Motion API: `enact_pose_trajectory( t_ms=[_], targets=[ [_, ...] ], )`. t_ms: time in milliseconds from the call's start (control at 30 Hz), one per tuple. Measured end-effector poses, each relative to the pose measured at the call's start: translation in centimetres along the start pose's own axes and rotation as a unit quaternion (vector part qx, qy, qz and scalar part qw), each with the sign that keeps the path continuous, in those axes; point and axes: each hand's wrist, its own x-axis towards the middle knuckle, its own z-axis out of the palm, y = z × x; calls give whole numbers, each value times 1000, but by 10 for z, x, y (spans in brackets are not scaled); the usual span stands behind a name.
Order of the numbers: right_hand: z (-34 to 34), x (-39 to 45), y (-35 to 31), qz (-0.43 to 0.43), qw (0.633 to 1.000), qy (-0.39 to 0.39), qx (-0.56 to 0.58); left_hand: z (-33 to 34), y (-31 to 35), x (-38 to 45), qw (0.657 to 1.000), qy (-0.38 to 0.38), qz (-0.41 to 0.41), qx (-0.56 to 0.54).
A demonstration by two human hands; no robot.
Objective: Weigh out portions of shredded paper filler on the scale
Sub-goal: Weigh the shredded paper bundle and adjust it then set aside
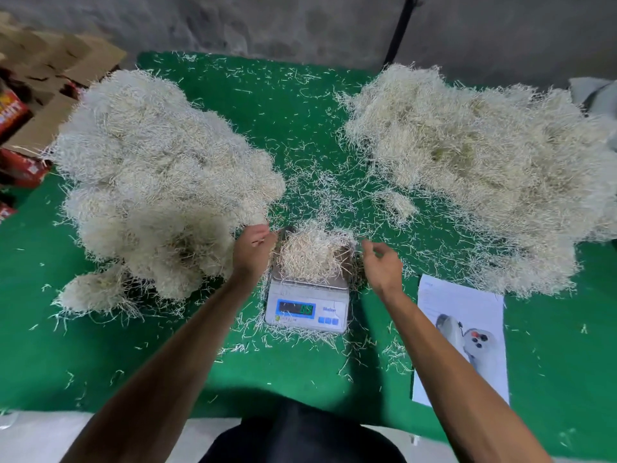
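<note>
Small paper tuft [312, 253] sits on scale [309, 289] at near centre of green surface [300, 105]; left hand [254, 243] pinches strands, right hand [380, 262] hovers loosely curled and empty, so trim in small pinches, hands off before reading display [296, 309].

— What lies beyond the work surface?

— A rough grey wall [267, 25] runs across the top, mottled and dim. A black pole [399, 31] leans against it, right of centre.

— And the surface itself?

— A table with a green cover [100, 355], lit evenly from above. A pale floor [40, 436] shows below its near edge.

— Anything at the left?

— Brown cardboard boxes [56, 81], with red cartons [13, 142] beside them.
</note>
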Motion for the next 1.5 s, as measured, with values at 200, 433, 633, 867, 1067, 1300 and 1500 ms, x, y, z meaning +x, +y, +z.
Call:
enact_pose_trajectory(
  t_ms=[200,433,633,867,1067,1300,1500],
  targets=[
    [-11,-8,8,2,1000,-24,-16,-7,-8,-12,999,-9,31,10],
    [-15,-4,8,-17,998,-48,-25,-10,-8,-20,1000,-15,24,-1],
    [-7,0,4,-25,998,-49,-17,-11,-4,-23,1000,-7,20,-11],
    [14,5,-6,-32,999,12,32,-10,0,-21,1000,7,11,-23],
    [52,-14,-27,-21,996,-57,70,8,3,-20,989,-115,-83,-51],
    [89,-25,-73,-1,980,-73,186,30,28,-25,916,-171,-212,-294],
    [95,-19,-101,-105,982,-21,154,37,51,-18,924,-108,-201,-307]
  ],
)
